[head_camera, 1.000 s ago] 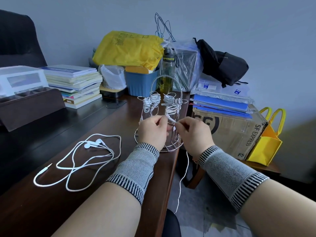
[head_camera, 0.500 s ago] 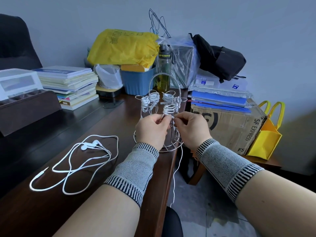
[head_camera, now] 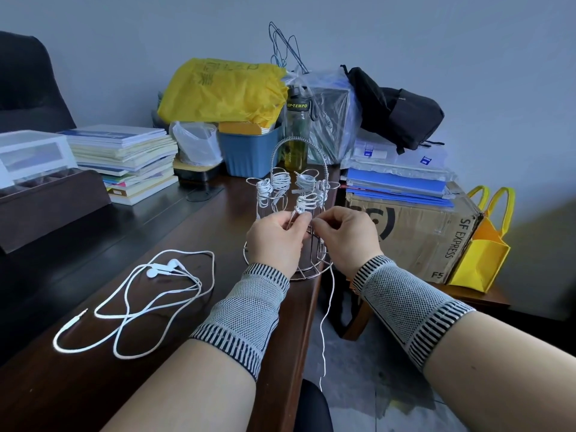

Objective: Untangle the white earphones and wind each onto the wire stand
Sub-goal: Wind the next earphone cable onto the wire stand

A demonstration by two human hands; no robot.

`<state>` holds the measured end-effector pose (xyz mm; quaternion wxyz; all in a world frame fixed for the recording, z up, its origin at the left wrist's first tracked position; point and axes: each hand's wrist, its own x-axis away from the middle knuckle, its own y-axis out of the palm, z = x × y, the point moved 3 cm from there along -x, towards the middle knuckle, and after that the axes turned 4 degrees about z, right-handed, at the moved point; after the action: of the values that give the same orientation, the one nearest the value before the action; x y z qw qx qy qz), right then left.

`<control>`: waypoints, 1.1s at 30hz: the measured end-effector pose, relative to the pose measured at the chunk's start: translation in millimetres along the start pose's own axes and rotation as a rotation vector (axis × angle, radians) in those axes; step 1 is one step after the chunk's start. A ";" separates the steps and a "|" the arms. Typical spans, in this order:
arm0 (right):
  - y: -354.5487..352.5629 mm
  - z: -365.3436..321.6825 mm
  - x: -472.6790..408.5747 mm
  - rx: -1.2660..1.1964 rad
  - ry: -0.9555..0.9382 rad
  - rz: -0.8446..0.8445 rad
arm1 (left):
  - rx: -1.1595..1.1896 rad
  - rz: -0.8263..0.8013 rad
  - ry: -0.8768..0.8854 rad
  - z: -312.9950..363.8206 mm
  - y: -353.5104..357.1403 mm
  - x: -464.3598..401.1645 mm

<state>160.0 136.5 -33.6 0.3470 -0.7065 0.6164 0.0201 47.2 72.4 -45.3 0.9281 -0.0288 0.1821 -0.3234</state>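
Note:
The wire stand (head_camera: 296,157) stands near the desk's right edge, with several white earphone cables wound on its arms (head_camera: 307,201). My left hand (head_camera: 276,240) and my right hand (head_camera: 343,233) meet in front of the stand, both pinching a white earphone cable at a front arm. The loose end of that cable (head_camera: 327,316) hangs down past the desk edge. A second pair of white earphones (head_camera: 162,269) lies loosely looped on the desk to the left, buds together, plug at the near left.
The dark wooden desk (head_camera: 174,232) ends just right of the stand. Behind it stand a blue bin (head_camera: 246,151), a bottle (head_camera: 296,132) and a yellow bag (head_camera: 218,88). Books (head_camera: 124,157) are stacked at left. A cardboard box (head_camera: 414,232) sits to the right.
Both hands have stayed at the stand's front arm, their fingertips drawing closer together on the cable. The hanging cable end has swung slightly. The earphones on the desk have not moved.

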 end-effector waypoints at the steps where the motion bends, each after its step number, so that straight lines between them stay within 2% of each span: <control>1: -0.2 -0.5 0.8 -0.018 0.003 -0.012 | -0.004 -0.001 0.004 0.0 -0.1 0.0; 4: -6.9 4.4 2.5 -0.111 0.088 -0.091 | -0.019 -0.006 -0.002 -0.7 0.1 -0.3; 8: -24.0 33.3 3.5 -0.265 0.376 -0.289 | -0.029 0.007 -0.006 -4.4 1.6 -2.7; 10: -34.9 49.2 2.0 -0.335 0.503 -0.288 | -0.029 0.007 -0.002 -6.0 2.6 -2.6; 12: -45.3 56.0 -4.0 -0.355 0.548 -0.224 | -0.030 0.010 0.005 -6.4 3.0 -2.3; 14: -52.1 47.2 -12.3 -0.173 0.443 -0.199 | -0.049 0.017 0.007 -5.7 3.1 -1.8; 17: -53.8 5.3 -24.3 0.183 0.143 -0.190 | -0.070 0.026 0.009 -4.5 3.6 -1.6; 22: -40.6 -71.2 -40.6 0.547 -0.217 -0.284 | -0.070 0.008 -0.005 -5.2 3.7 -2.9; 28: -20.3 -103.8 -45.9 0.946 -0.345 -0.403 | -0.177 0.028 0.071 2.3 0.1 0.6; 33: -0.9 -117.8 -44.1 1.050 -0.406 -0.451 | -0.193 0.024 0.076 5.0 -1.7 1.7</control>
<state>103.2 113.6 76.3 0.7554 -0.5364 0.3005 -0.2264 49.3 69.7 -40.9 0.9172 -0.1038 0.2478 -0.2941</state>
